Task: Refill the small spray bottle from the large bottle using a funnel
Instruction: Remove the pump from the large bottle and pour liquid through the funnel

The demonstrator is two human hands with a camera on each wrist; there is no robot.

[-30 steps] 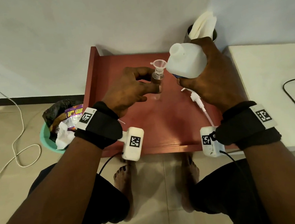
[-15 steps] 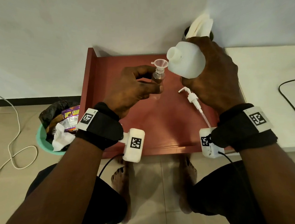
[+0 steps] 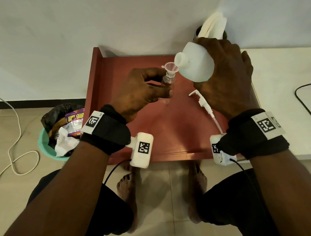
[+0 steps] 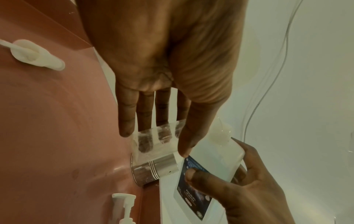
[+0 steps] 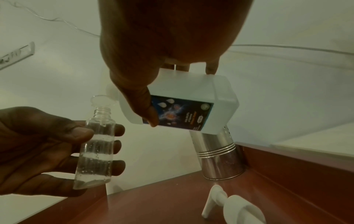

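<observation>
My left hand (image 3: 143, 92) grips the small clear bottle (image 5: 95, 148) above the red table (image 3: 170, 131), fingers and thumb curled round its body. A small clear funnel (image 3: 170, 66) sits in its neck. My right hand (image 3: 226, 78) holds the large white bottle (image 3: 195, 64) tilted, its open mouth at the funnel's rim. In the right wrist view the blue label (image 5: 182, 112) of the large bottle faces the camera, and some clear liquid lies in the small bottle. The left wrist view shows the small bottle (image 4: 157, 141) between my fingers and thumb.
A white pump head with tube (image 3: 204, 104) lies on the table by my right wrist. A steel cup (image 5: 220, 157) with white napkins (image 3: 212, 25) stands at the back right corner. A white counter (image 3: 288, 92) adjoins on the right; a green bin (image 3: 58, 129) stands at left.
The large bottle has tipped further and its mouth has come down to the funnel's rim. The left hand keeps the small bottle in about the same place.
</observation>
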